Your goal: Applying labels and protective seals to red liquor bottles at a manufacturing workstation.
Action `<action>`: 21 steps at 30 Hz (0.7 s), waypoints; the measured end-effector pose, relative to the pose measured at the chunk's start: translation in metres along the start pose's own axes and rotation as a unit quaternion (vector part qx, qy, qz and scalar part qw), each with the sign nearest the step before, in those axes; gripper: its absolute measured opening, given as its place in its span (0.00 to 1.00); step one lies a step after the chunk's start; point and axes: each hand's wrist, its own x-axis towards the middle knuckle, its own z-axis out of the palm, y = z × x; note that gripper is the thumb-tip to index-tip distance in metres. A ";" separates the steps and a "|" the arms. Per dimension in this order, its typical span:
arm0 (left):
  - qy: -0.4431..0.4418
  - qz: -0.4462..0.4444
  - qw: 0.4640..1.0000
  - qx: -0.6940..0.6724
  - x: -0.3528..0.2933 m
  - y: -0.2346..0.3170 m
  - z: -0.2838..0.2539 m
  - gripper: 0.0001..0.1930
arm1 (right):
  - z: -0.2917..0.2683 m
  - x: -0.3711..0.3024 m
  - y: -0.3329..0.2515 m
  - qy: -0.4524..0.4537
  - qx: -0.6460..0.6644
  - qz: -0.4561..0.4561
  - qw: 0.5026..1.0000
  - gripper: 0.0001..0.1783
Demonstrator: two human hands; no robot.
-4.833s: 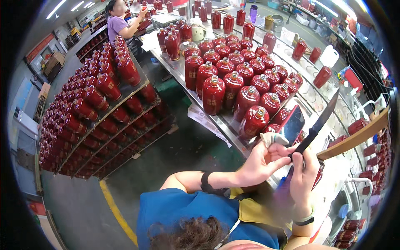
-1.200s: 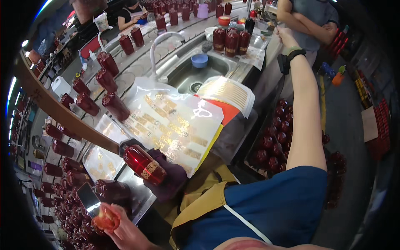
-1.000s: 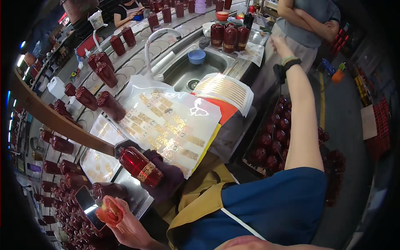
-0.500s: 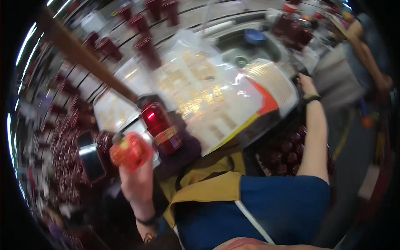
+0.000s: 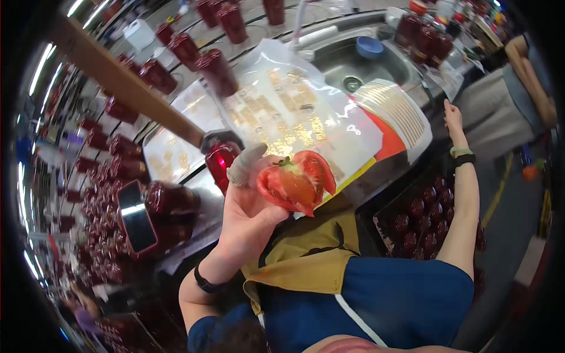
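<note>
In front of my chest my left hand [image 5: 250,209] is closed round a red tomato [image 5: 294,181], which is split into parted wedges with a green stem on top. Pale grey coverings wrap some of that hand's fingertips. My right arm stretches out to the right, past the counter's edge. The right hand [image 5: 454,120] has its fingers drawn together beside a whitish sheet [image 5: 448,81]; what they hold, if anything, is too small to make out. Behind my left hand a dark red jar [image 5: 222,160] with a dark end glows with a bright red spot.
Plastic-covered sheets with gold labels [image 5: 282,112] spread over the counter beside a ribbed white board [image 5: 391,112]. A metal sink [image 5: 376,73] holds a blue bowl [image 5: 369,47]. At left are a phone [image 5: 136,219] and many dark red jars [image 5: 170,200]. Another person [image 5: 500,100] stands at right.
My left hand has brought the tomato rightward, across the front of the red jar, and the tomato's split side now shows. The right hand has shifted slightly right. The picture has sharpened.
</note>
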 end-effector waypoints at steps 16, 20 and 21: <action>-0.341 -0.169 0.924 -0.032 0.041 -0.071 0.110 0.48 | -0.089 -0.251 0.046 0.027 0.326 -0.010 0.945 0.15; -0.334 -0.188 0.886 -0.261 0.036 -0.098 0.122 0.34 | -0.081 -0.278 0.053 0.011 0.348 0.047 0.936 0.13; -0.333 -0.194 0.886 -0.259 0.040 -0.098 0.121 0.34 | -0.079 -0.281 0.055 0.006 0.343 0.053 0.938 0.14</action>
